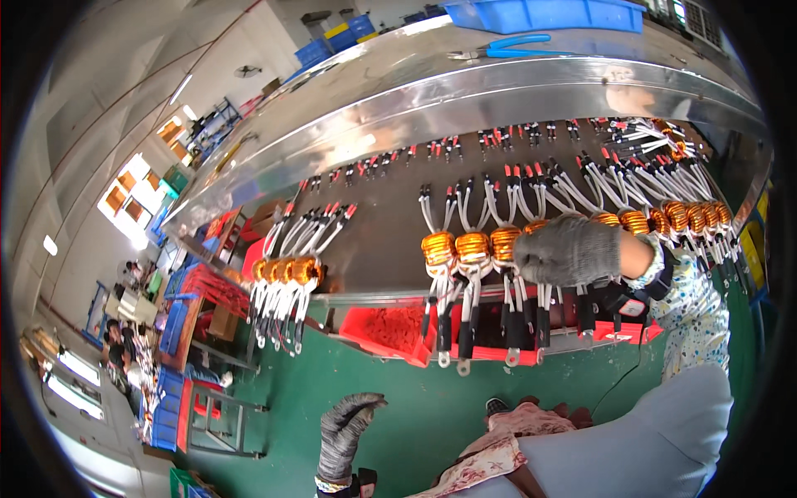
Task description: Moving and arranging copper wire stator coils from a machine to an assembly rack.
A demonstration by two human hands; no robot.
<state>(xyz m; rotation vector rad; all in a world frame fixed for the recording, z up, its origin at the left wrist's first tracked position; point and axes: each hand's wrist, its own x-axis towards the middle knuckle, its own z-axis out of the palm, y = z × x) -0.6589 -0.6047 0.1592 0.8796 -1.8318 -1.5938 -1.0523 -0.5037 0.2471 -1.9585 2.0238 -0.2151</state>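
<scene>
My right hand [566, 251], in a grey knit glove, is closed over a row of copper-wound ring coils along the table's front edge; its fingertips and anything inside them are hidden. Just left of it sits a copper coil [505, 244], with white leads running back to red and black ends. Black-sleeved leads with ring terminals [462, 363] hang over the edge. More coils [677, 217] continue to the right of my wrist. My left hand [342, 436], also grey-gloved, hovers low over the floor, away from the table; its fingers are loosely bent and hold nothing visible.
A separate cluster of coils [286, 270] lies at the left on the metal table [374, 249]. Red bins [386, 332] stand below the front edge. On the raised metal shelf [398, 91] are blue-handled pliers [519, 47] and a blue tray [544, 15]. Another workbench [193, 332] stands at left.
</scene>
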